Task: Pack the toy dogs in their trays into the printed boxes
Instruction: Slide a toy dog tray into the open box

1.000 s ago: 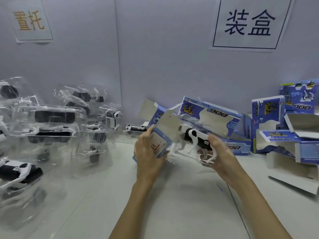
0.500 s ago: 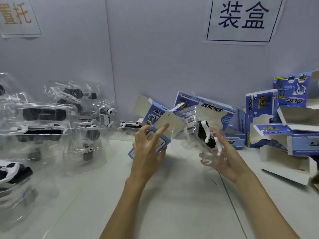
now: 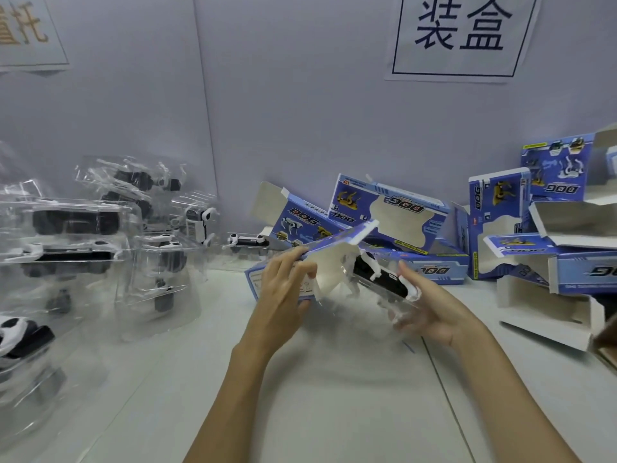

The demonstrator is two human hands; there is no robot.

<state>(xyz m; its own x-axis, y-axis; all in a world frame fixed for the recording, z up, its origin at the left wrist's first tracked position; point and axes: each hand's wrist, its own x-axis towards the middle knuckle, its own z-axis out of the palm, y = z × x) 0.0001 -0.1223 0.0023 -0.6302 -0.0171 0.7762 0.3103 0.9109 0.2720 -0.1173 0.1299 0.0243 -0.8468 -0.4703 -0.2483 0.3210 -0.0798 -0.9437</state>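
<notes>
The left hand [image 3: 283, 295] holds the printed box [image 3: 310, 262] in its grip, while the right hand [image 3: 430, 312] grips the clear tray [image 3: 377, 295] with the toy dog [image 3: 384, 279] at the box's open end.

A single wide-angle view from a camera worn on the person's head, looking forward and down. Both forearms reach up from the bottom edge, with the left hand [image 3: 283, 295] and right hand [image 3: 430, 315] close to the lens, near the middle. The white surface [image 3: 334, 396] fills the lower half. Beyond it, a pale wall [image 3: 300, 111] stands near, facing the camera, its straight lines bowed by the lens.
</notes>
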